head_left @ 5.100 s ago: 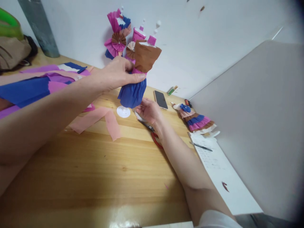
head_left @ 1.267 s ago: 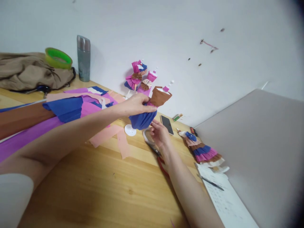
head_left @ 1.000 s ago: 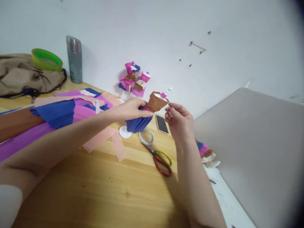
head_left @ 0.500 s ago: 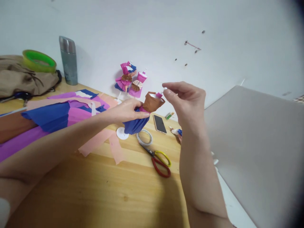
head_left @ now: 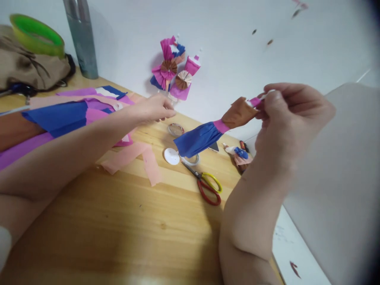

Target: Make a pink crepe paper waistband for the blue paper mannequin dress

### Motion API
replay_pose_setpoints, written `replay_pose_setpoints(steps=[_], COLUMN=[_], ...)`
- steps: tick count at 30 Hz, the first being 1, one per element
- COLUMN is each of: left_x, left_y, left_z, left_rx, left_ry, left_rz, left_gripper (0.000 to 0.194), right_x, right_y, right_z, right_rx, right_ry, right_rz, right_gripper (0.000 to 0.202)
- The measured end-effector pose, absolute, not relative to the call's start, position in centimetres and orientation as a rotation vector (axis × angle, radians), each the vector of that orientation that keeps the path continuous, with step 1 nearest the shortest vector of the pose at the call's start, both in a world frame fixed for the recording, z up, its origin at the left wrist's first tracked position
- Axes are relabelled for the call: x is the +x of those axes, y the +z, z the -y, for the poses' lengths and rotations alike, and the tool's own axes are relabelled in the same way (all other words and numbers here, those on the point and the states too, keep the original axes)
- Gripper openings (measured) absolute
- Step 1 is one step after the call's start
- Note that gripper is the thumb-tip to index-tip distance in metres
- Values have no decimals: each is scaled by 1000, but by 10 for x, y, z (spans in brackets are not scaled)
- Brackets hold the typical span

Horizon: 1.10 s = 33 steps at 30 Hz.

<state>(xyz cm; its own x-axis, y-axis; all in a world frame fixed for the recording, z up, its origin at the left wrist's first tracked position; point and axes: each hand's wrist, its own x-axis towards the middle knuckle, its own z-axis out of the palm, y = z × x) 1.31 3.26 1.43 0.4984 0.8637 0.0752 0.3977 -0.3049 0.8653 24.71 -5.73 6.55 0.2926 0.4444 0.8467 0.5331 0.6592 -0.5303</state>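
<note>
Pinched at its narrow top, a crepe paper figure with a brown upper part, pink band and blue skirt hangs tilted from my right hand. Its blue skirt points down and left, above the white disc and a tape roll. My left hand is off the figure, its fingers bent over the table near the coloured paper. Whether those fingers hold anything is hidden.
Scissors lie mid-table beside peach strips. Similar paper figures are by the wall. A bottle, a bag with a green tape roll and a grey panel flank the table. Another paper piece lies right.
My left hand has let go of the figure and moved slightly up. My right hand has moved right with the figure, which now hangs tilted. The camera view has shifted.
</note>
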Motion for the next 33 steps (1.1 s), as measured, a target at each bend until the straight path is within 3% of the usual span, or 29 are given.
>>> replay_pose_setpoints(steps=[2, 7, 17, 23, 33], left_x=[13, 14, 43, 48, 42], left_y=[6, -12, -43, -55, -37], left_z=[-38, -46, -23, -20, -19], left_rx=[1872, 1819, 1229, 1050, 1022], left_ry=[550, 246, 232, 380, 396], left_rz=[-1135, -1045, -776, -708, -602], left_gripper=[14, 16, 1, 7, 26], right_x=[257, 271, 263, 260, 256], right_y=[63, 61, 62, 62, 62], right_z=[53, 43, 46, 43, 44], right_rx=[-909, -910, -1026, -982, -1012], right_ry=[-56, -56, -146, -200, -234], right_rz=[1305, 1271, 1284, 1258, 1271], right_gripper=[15, 13, 22, 17, 16])
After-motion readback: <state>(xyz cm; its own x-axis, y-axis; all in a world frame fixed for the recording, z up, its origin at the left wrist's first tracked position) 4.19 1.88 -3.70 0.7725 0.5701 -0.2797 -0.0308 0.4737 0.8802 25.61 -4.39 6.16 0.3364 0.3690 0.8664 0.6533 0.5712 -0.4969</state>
